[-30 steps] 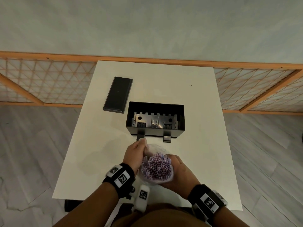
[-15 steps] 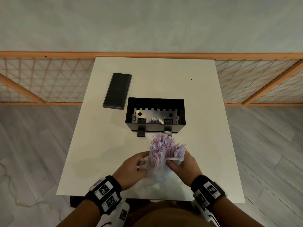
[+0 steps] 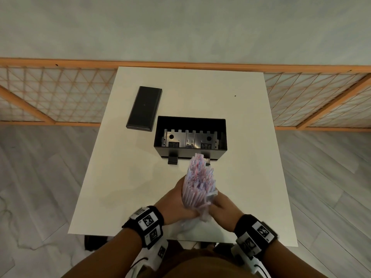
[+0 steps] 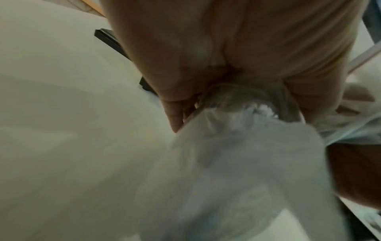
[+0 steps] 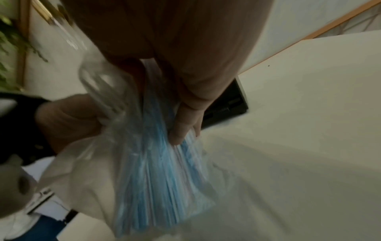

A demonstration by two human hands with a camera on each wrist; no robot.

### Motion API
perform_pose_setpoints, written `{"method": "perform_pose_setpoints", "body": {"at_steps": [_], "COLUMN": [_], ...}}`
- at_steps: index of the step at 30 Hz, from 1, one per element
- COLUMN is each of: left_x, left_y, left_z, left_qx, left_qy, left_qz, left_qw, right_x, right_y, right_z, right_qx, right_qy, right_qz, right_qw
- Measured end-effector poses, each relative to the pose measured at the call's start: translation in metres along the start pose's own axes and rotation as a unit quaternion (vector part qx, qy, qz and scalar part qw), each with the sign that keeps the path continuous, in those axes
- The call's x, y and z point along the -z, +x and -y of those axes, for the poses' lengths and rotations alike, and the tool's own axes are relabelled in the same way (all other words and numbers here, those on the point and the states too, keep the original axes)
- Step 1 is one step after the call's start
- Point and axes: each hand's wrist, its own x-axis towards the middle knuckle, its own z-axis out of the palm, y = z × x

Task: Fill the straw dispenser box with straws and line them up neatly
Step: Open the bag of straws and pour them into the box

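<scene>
A thick bundle of pink-and-blue striped straws points away from me toward the black dispenser box. The box stands open in mid-table, with bare metal parts showing inside. My left hand grips the bundle low on its left side. My right hand grips the clear plastic bag, bunched round the bundle's near end. In the right wrist view the fingers pinch the bag over the straws. The blurred left wrist view shows the bag hanging below my left hand.
The box's flat black lid lies on the white table, left of and behind the box. An orange lattice railing runs behind the table. Grey floor lies on both sides.
The bundle has tipped from end-on toward me to pointing at the box. The bag has slid down toward its near end, baring more of the straws. Both hands moved lower on the bundle.
</scene>
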Motion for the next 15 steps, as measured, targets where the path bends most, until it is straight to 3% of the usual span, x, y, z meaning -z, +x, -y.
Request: {"method": "perform_pose_setpoints", "body": {"at_steps": [6, 11, 15], "left_x": [0.024, 0.038, 0.045], "left_y": [-0.013, -0.032, -0.038], "left_z": [-0.023, -0.048, -0.064], "left_qx": [-0.011, 0.007, 0.025], "left_qy": [-0.077, -0.176, -0.246], "left_qz": [-0.035, -0.063, -0.045], "left_qw": [0.996, 0.982, 0.968], "right_x": [0.018, 0.036, 0.057], "right_y": [-0.02, -0.032, -0.051], "right_z": [0.036, 0.07, 0.092], "right_qx": [0.055, 0.129, 0.187], "right_qy": [0.087, 0.013, -0.183], "right_qz": [-0.04, -0.113, -0.024], "right_qw": [0.994, 0.985, 0.965]}}
